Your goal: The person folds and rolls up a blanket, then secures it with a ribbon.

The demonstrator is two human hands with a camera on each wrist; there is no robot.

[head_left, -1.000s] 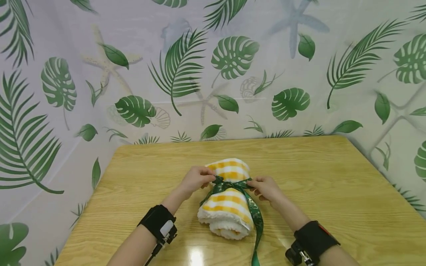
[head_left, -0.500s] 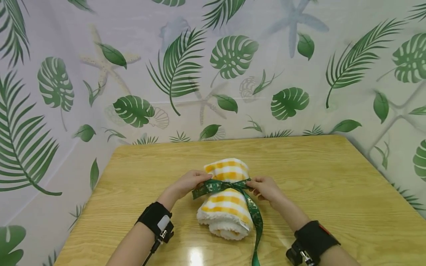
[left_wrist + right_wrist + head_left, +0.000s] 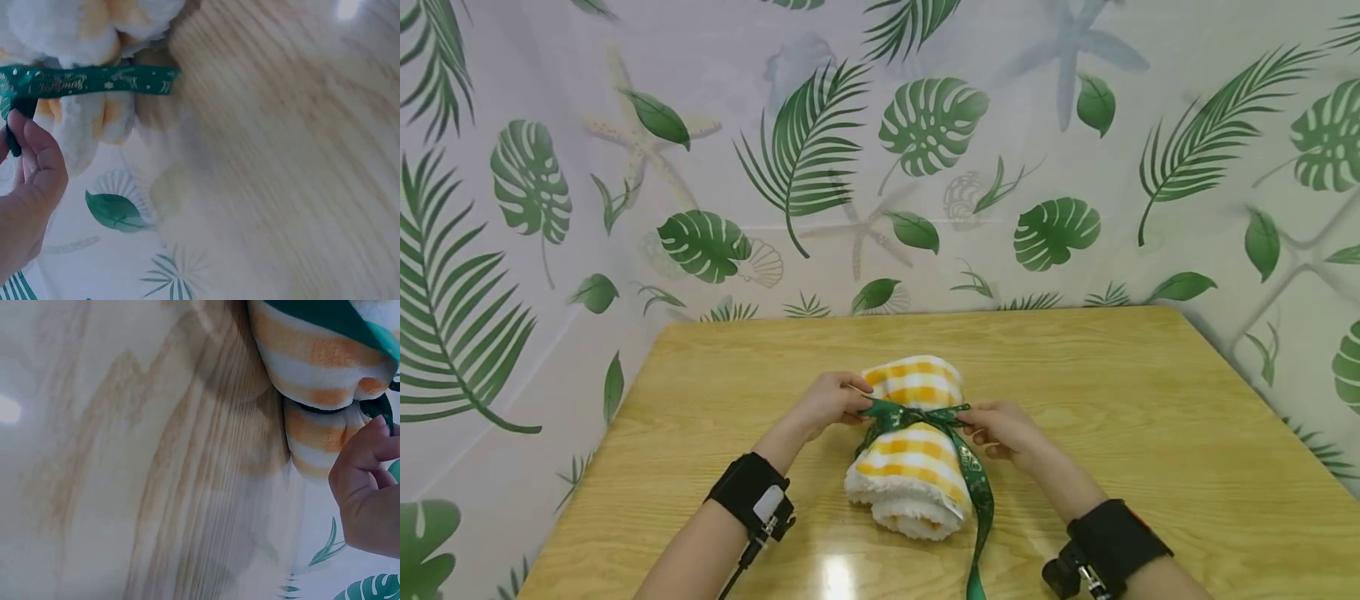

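Note:
A rolled yellow-and-white checked blanket (image 3: pixel 913 458) with a fluffy white underside lies on the table, cinched at its middle by a green printed ribbon (image 3: pixel 895 419). At the knot's left, my left hand (image 3: pixel 829 407) pinches a part of the ribbon; in the left wrist view a free ribbon end (image 3: pixel 125 80) stretches across the roll beside that hand. My right hand (image 3: pixel 1006 429) pinches a ribbon loop at the right of the knot. From the knot a long ribbon tail (image 3: pixel 977 492) hangs over the roll's right side and onto the table.
The wood-grain table (image 3: pixel 737 358) extends around the roll on all sides. A white cloth backdrop (image 3: pixel 850 167) printed with green leaves rises behind the table and along its sides. Black straps with small cameras (image 3: pixel 751 497) sit on both wrists.
My left hand first moved outward, drawing the ribbon's left part out flat, then came slightly up, and the ribbon's end now droops by the roll's left side. My right hand stays nearly still.

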